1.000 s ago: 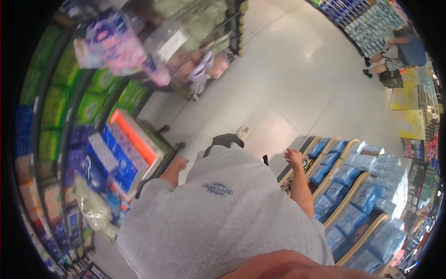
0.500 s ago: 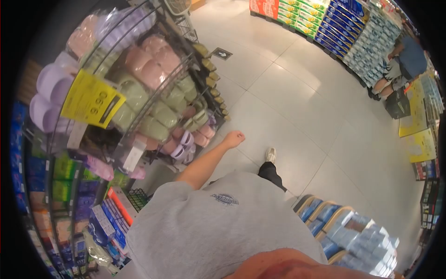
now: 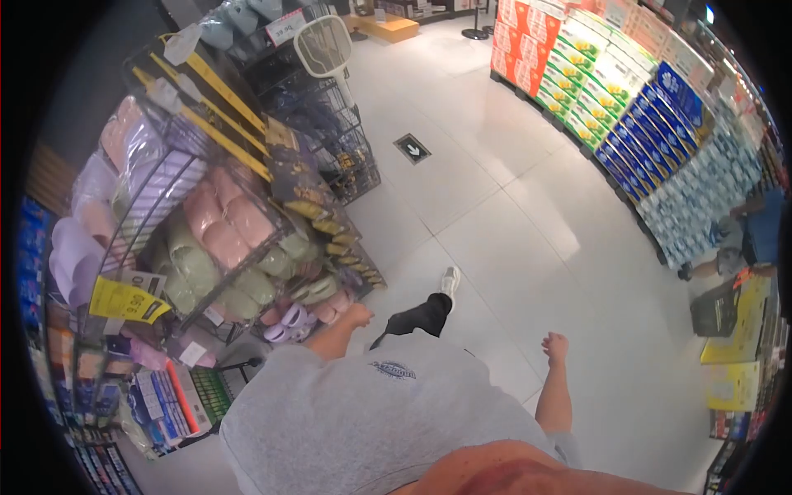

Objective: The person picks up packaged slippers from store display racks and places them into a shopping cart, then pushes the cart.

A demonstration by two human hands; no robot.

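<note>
My left hand (image 3: pixel 358 316) hangs beside the lower tier of a wire rack, loosely curled and holding nothing that I can see. Nearest to it are pink slippers (image 3: pixel 333 306) and lilac slippers (image 3: pixel 290 323) on that rack. Higher up lie green slippers (image 3: pixel 191 262) and wrapped pink slippers (image 3: pixel 224 216). Out over the tiled floor (image 3: pixel 503 280), my right hand (image 3: pixel 555 346) swings at my side with its fingers curled in and nothing in them. One white shoe (image 3: pixel 449 282) shows in front of me.
A yellow price tag (image 3: pixel 128 301) hangs on the slipper rack. Further ahead stands a black wire basket stand (image 3: pixel 342 136). Stacked green packs (image 3: pixel 577 70) and blue packs (image 3: pixel 652 120) line the right side. At far right, a person (image 3: pixel 763 227) is near a dark basket (image 3: pixel 714 312). A floor arrow (image 3: pixel 412 149) lies ahead.
I have moved forward along the aisle. My left hand has swung back towards my body, and my right hand has come into view. The water-like packs at lower right have left the view.
</note>
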